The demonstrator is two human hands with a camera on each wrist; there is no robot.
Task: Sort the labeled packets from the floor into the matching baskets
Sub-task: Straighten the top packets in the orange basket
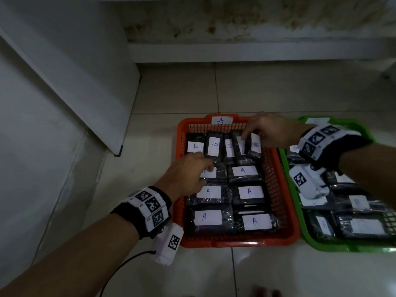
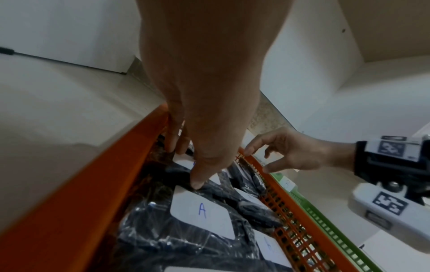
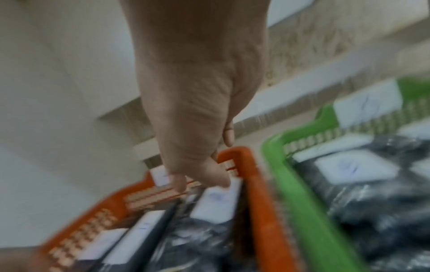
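Both hands tidy "A" packets in orange basket (image 1: 287, 213): left hand (image 1: 188, 174) fingertips pressing one flat, right hand (image 1: 272, 131) loosely spread over upright row (image 1: 233, 146). Next, prob.: seat row w/o toppling.

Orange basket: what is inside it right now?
The orange basket holds dark packets with white A labels: several flat, a row on edge at the back. The left hand and right hand cover some; lower layers are hidden.

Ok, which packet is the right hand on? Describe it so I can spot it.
Find the orange basket tagged A, left of the green one. Along its far wall, packets stand leaning in a row. The right hand touches the rightmost packet, nearest the green basket.
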